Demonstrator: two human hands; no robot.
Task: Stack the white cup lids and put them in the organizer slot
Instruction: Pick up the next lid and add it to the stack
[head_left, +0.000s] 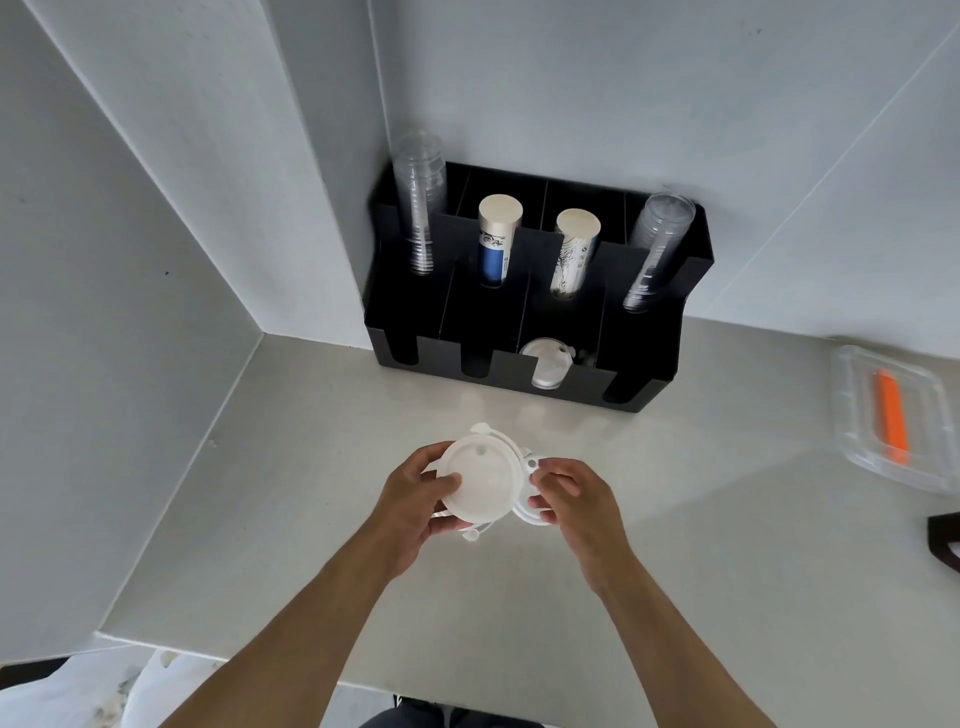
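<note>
Counted: one black organizer (540, 387); two clear cup stacks (420, 208); two paper cup stacks (496, 244); one clear container (891, 415), three o'clock; lids in hand, number unclear.

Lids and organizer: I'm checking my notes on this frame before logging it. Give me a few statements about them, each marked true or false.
1. Both hands hold white lids above the counter. True: the left hand and the right hand grip them from either side.
2. The organizer has no lids in it yet. False: one front slot already holds lids.
3. Two clear cup stacks stand in the outer back slots. True.
4. The two paper cup stacks lie on the counter. False: they stand in the organizer's middle slots.
5. The orange item sits inside the organizer. False: it is in a clear container at the right.
</note>
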